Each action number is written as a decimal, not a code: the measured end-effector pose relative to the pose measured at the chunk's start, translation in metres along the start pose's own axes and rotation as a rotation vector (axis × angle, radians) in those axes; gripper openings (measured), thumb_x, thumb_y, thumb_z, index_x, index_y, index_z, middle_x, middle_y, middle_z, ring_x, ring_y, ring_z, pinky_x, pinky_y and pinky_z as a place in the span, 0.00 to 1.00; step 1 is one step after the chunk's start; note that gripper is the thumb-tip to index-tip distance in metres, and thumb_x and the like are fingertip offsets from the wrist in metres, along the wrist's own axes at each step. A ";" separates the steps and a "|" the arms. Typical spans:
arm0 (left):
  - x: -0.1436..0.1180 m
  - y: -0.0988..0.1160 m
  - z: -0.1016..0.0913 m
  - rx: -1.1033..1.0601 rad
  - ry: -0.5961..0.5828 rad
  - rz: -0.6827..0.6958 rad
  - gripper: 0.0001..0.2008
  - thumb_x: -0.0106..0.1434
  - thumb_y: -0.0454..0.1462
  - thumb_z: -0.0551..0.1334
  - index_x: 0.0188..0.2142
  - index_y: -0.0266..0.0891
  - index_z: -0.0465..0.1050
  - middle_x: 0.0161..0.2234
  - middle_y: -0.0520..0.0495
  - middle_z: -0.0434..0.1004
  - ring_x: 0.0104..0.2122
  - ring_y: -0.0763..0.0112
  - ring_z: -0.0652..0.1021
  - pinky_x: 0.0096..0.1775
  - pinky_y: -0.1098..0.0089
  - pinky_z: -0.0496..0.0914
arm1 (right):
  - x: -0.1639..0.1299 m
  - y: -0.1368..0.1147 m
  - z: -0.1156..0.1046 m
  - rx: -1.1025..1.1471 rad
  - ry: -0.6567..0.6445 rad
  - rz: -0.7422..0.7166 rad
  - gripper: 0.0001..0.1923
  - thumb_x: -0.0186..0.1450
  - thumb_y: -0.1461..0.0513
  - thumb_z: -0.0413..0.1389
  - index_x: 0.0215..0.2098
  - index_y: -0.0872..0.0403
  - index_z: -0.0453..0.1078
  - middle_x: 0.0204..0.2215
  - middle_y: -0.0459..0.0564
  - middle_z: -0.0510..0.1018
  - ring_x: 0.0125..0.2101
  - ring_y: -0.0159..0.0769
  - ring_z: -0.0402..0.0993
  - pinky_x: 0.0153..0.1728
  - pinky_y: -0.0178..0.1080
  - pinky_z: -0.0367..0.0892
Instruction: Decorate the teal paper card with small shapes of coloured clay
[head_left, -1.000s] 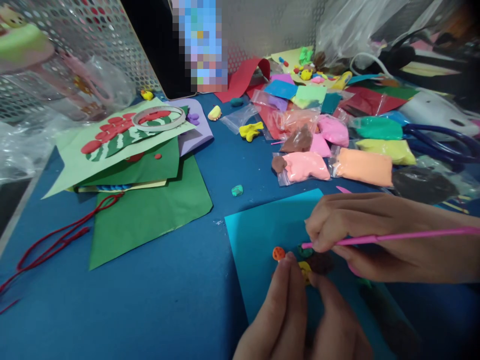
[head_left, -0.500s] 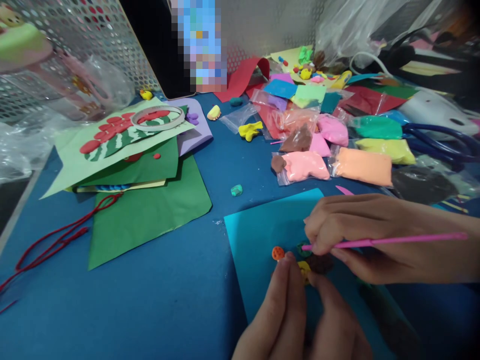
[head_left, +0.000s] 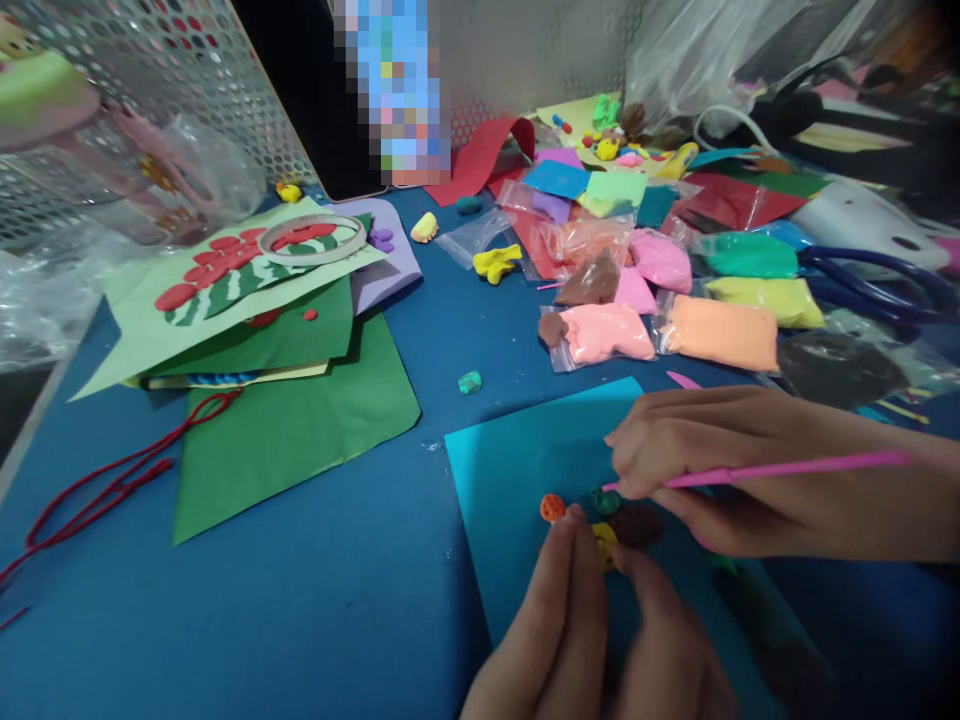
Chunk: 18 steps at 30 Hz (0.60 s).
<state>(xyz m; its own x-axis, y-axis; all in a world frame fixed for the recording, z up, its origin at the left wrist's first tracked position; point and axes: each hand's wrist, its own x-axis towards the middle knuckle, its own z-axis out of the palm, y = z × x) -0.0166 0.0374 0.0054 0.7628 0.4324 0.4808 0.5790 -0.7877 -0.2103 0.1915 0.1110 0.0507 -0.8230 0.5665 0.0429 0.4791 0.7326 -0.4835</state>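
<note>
A slim pink modelling tool point(head_left: 795, 467) is pinched in my right hand point(head_left: 712, 465), its tip touching a small dark green clay piece point(head_left: 604, 500) on the bright blue paper point(head_left: 517, 455). My left hand point(head_left: 600, 630) rests on the same paper from below. Its thumb and fingertips close around a yellow clay piece point(head_left: 604, 545) marked with small lines, partly hidden by the fingers. Just above the left fingertips sits an orange clay piece point(head_left: 553, 508) with dark dots. Brown clay point(head_left: 637, 524) lies in shadow under my right hand.
Bagged clay, such as a pink pack point(head_left: 611, 332) and an orange pack point(head_left: 720, 332), lies behind my right hand, near blue-handled scissors point(head_left: 877, 280). At left are green paper point(head_left: 300, 450), a tape ring point(head_left: 311, 240) and red cord point(head_left: 112, 490). A tablet point(head_left: 315, 100) stands behind.
The pink tool's back end has tipped up slightly and swung left, while its tip stays at the green clay. The whole view has shifted slightly; my left hand keeps its place.
</note>
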 end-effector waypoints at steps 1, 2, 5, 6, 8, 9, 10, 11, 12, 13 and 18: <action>0.001 0.000 0.000 0.002 0.000 0.003 0.16 0.67 0.33 0.48 0.43 0.41 0.74 0.43 0.55 0.76 0.43 0.66 0.80 0.54 0.70 0.71 | 0.001 -0.001 0.000 -0.005 -0.005 0.002 0.09 0.65 0.68 0.45 0.34 0.53 0.65 0.32 0.47 0.76 0.34 0.35 0.74 0.33 0.37 0.67; 0.001 0.000 -0.001 0.004 -0.003 0.009 0.16 0.67 0.32 0.48 0.43 0.42 0.74 0.43 0.56 0.76 0.43 0.66 0.80 0.53 0.70 0.71 | 0.002 -0.002 0.001 -0.012 -0.001 0.002 0.09 0.65 0.68 0.45 0.33 0.53 0.66 0.31 0.47 0.76 0.34 0.36 0.74 0.33 0.37 0.68; 0.001 0.000 -0.001 0.003 -0.004 0.011 0.16 0.67 0.32 0.48 0.42 0.42 0.74 0.43 0.56 0.76 0.43 0.66 0.80 0.53 0.69 0.71 | 0.002 -0.003 0.002 -0.043 0.026 -0.009 0.09 0.65 0.68 0.46 0.32 0.52 0.66 0.30 0.46 0.76 0.34 0.36 0.75 0.34 0.38 0.69; 0.001 0.000 -0.001 0.001 -0.003 0.007 0.16 0.67 0.32 0.48 0.42 0.43 0.74 0.43 0.57 0.76 0.44 0.66 0.80 0.54 0.69 0.71 | 0.002 -0.003 0.003 -0.051 0.034 -0.012 0.09 0.65 0.69 0.46 0.32 0.52 0.66 0.30 0.46 0.76 0.34 0.36 0.75 0.35 0.37 0.69; 0.001 0.000 -0.001 -0.003 -0.005 0.002 0.16 0.67 0.33 0.49 0.43 0.43 0.74 0.43 0.56 0.76 0.45 0.65 0.79 0.55 0.69 0.70 | 0.001 -0.002 0.004 -0.058 0.044 -0.012 0.09 0.65 0.69 0.47 0.33 0.52 0.65 0.31 0.46 0.77 0.36 0.37 0.76 0.36 0.37 0.69; 0.000 -0.001 -0.001 -0.004 -0.008 0.003 0.16 0.67 0.33 0.49 0.43 0.43 0.74 0.44 0.56 0.76 0.46 0.65 0.79 0.55 0.69 0.70 | 0.001 -0.002 0.004 -0.054 0.043 -0.013 0.09 0.65 0.69 0.47 0.33 0.51 0.66 0.32 0.45 0.77 0.37 0.37 0.76 0.37 0.37 0.69; 0.000 -0.001 -0.001 -0.004 -0.010 0.010 0.16 0.67 0.33 0.49 0.43 0.42 0.75 0.44 0.56 0.76 0.46 0.64 0.79 0.55 0.69 0.70 | 0.001 -0.001 0.005 -0.050 0.041 -0.016 0.08 0.65 0.68 0.47 0.34 0.52 0.66 0.32 0.46 0.77 0.37 0.37 0.76 0.38 0.38 0.69; 0.001 -0.002 -0.001 -0.003 -0.012 0.016 0.16 0.67 0.33 0.49 0.44 0.42 0.75 0.44 0.55 0.76 0.45 0.64 0.79 0.54 0.69 0.70 | 0.001 -0.001 0.005 -0.051 0.035 -0.020 0.08 0.65 0.68 0.47 0.34 0.52 0.66 0.32 0.46 0.77 0.38 0.37 0.76 0.38 0.38 0.69; 0.001 -0.002 -0.002 -0.004 -0.016 0.018 0.16 0.67 0.33 0.49 0.43 0.42 0.75 0.44 0.55 0.76 0.45 0.64 0.79 0.54 0.69 0.71 | 0.001 -0.001 0.004 -0.056 0.030 -0.026 0.09 0.65 0.68 0.46 0.34 0.53 0.66 0.32 0.46 0.77 0.38 0.37 0.76 0.37 0.39 0.69; 0.001 -0.002 -0.002 -0.006 -0.019 0.018 0.16 0.67 0.33 0.49 0.43 0.42 0.75 0.44 0.55 0.76 0.45 0.64 0.79 0.53 0.69 0.72 | 0.002 -0.002 0.004 -0.064 0.028 -0.034 0.09 0.65 0.69 0.46 0.34 0.53 0.66 0.32 0.47 0.77 0.38 0.38 0.76 0.37 0.39 0.69; 0.004 0.010 0.005 -0.021 0.045 -0.084 0.15 0.66 0.34 0.49 0.41 0.42 0.75 0.42 0.55 0.77 0.47 0.62 0.78 0.55 0.67 0.69 | 0.005 -0.003 0.003 -0.104 0.024 -0.042 0.10 0.65 0.69 0.45 0.32 0.54 0.66 0.31 0.48 0.77 0.37 0.39 0.77 0.34 0.39 0.69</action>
<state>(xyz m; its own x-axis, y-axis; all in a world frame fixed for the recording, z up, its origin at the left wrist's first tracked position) -0.0066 0.0334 0.0005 0.6975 0.4777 0.5340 0.6340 -0.7588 -0.1494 0.1850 0.1101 0.0499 -0.8359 0.5426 0.0826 0.4746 0.7902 -0.3878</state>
